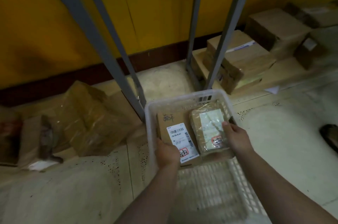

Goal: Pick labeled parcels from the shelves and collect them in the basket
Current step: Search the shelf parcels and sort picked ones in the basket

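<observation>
Both hands are inside the white basket. Left hand grips the near corner of the flat cardboard parcel. Right hand holds the taped parcel just beside it, thumb on the label; fingers look curled round its right edge, but the view is blurry. Loose boxes lie on the floor left of the left hand.
</observation>
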Available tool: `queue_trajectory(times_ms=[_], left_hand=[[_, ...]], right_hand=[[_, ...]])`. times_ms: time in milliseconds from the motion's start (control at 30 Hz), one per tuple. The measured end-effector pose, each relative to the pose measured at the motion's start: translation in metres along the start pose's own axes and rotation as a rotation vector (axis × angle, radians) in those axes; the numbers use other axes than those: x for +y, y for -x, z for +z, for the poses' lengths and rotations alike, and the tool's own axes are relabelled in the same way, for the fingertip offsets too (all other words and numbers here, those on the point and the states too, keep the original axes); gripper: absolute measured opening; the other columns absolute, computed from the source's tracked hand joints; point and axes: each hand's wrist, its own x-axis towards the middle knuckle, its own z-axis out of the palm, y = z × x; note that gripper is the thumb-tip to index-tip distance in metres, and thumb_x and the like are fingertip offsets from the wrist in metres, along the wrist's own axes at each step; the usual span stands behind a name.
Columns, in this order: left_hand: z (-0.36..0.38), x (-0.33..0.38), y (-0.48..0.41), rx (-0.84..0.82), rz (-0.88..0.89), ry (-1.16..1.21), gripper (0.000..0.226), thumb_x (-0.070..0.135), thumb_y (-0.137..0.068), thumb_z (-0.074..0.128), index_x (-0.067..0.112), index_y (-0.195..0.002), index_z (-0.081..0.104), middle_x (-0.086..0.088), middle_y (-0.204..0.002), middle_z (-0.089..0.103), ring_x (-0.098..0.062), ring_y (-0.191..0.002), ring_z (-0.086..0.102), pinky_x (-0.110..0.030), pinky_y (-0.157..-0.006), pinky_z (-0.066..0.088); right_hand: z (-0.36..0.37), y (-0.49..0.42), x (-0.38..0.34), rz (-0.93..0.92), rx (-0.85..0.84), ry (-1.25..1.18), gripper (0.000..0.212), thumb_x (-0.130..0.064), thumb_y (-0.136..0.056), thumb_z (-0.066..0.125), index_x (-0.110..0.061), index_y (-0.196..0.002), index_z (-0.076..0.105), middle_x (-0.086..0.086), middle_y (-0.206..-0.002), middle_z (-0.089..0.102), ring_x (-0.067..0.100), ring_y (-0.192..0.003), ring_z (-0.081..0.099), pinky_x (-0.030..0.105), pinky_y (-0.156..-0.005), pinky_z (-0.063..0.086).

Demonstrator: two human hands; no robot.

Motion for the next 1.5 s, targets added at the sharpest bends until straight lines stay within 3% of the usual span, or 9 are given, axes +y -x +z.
queue_trajectory(times_ms=[300, 433, 533, 767, 933, 1100, 1200, 1367, 1500], left_hand=[[0.031, -0.02, -0.04, -0.002, 0.026, -0.05, 0.036, 0.01, -0.102, 0.037, -0.002, -0.135, 0.046, -0.017, -0.123, 0.061, -0.036, -0.111, 0.061, -0.035, -0.078, 0.047], [0.046, -0.038, -0.053, 0.003, 0.141, -0.069, 0.046, 0.04, -0.092, 0.053, 0.003, -0.119, 0.059, -0.011, -0.109, 0.07, -0.028, -0.093, 0.069, -0.035, -0.073, 0.057], [0.056, -0.049, -0.065, 0.04, 0.152, -0.094, 0.061, 0.056, -0.079, 0.054, 0.007, -0.115, 0.056, -0.01, -0.111, 0.067, -0.03, -0.096, 0.068, -0.038, -0.078, 0.058], [0.047, -0.04, -0.06, -0.043, 0.081, -0.105, 0.049, 0.046, -0.091, 0.055, 0.013, -0.126, 0.06, -0.007, -0.121, 0.064, -0.027, -0.107, 0.064, -0.036, -0.087, 0.054], [0.034, -0.033, -0.047, -0.068, 0.082, -0.12, 0.045, 0.02, -0.093, 0.055, 0.0, -0.133, 0.047, -0.011, -0.13, 0.058, -0.031, -0.113, 0.061, -0.03, -0.078, 0.049], [0.026, -0.032, -0.032, -0.078, 0.228, -0.119, 0.093, 0.029, -0.077, 0.068, 0.017, -0.15, 0.012, -0.011, -0.138, 0.053, -0.032, -0.112, 0.061, -0.034, -0.083, 0.054], [0.017, -0.029, -0.031, -0.032, 0.197, -0.087, 0.067, 0.007, -0.091, 0.059, 0.004, -0.147, 0.023, -0.015, -0.13, 0.059, -0.033, -0.111, 0.063, -0.03, -0.073, 0.051], [0.006, -0.019, -0.024, -0.069, 0.229, -0.106, 0.03, 0.012, -0.096, 0.057, 0.01, -0.124, 0.05, -0.009, -0.123, 0.065, -0.027, -0.109, 0.064, -0.033, -0.075, 0.051], [-0.004, -0.009, -0.021, -0.051, 0.278, -0.054, 0.032, 0.012, -0.095, 0.058, 0.011, -0.126, 0.049, -0.01, -0.125, 0.062, -0.026, -0.108, 0.064, -0.031, -0.076, 0.052]], right_hand=[[0.026, -0.04, 0.041, 0.023, 0.034, 0.116, 0.056, -0.037, -0.107, 0.031, 0.006, -0.12, 0.064, 0.03, -0.123, 0.062, 0.043, -0.115, 0.057, 0.038, -0.091, 0.041], [0.03, -0.04, 0.049, 0.019, 0.011, 0.076, 0.059, -0.056, -0.094, 0.053, -0.005, -0.122, 0.064, 0.013, -0.115, 0.069, 0.033, -0.106, 0.064, 0.038, -0.091, 0.049], [0.031, -0.04, 0.053, 0.001, 0.025, 0.051, 0.072, -0.058, -0.084, 0.067, -0.01, -0.135, 0.051, 0.007, -0.12, 0.069, 0.028, -0.107, 0.066, 0.044, -0.095, 0.053], [0.034, -0.04, 0.052, -0.033, 0.023, 0.071, 0.073, -0.052, -0.09, 0.064, -0.011, -0.145, 0.041, 0.009, -0.131, 0.063, 0.031, -0.118, 0.061, 0.046, -0.1, 0.049], [0.033, -0.044, 0.053, -0.04, 0.019, 0.124, 0.065, -0.052, -0.09, 0.062, -0.01, -0.138, 0.05, 0.007, -0.123, 0.067, 0.031, -0.113, 0.063, 0.039, -0.094, 0.049], [0.036, -0.038, 0.047, -0.045, 0.033, 0.204, 0.057, -0.05, -0.094, 0.058, -0.01, -0.134, 0.054, 0.01, -0.123, 0.067, 0.034, -0.114, 0.062, 0.034, -0.087, 0.045], [0.037, -0.031, 0.04, -0.048, 0.075, 0.298, 0.055, -0.047, -0.097, 0.055, -0.004, -0.13, 0.052, 0.015, -0.123, 0.066, 0.037, -0.114, 0.062, 0.034, -0.083, 0.044], [0.033, 0.004, 0.03, -0.295, 0.324, 0.323, 0.03, -0.02, -0.096, 0.058, -0.003, -0.12, 0.061, 0.013, -0.115, 0.066, 0.03, -0.103, 0.063, 0.028, -0.079, 0.044], [0.042, 0.041, 0.025, -0.207, 0.384, 0.111, 0.024, -0.029, -0.095, 0.062, -0.01, -0.08, 0.065, 0.003, -0.083, 0.067, 0.023, -0.078, 0.064, 0.03, -0.072, 0.048]])
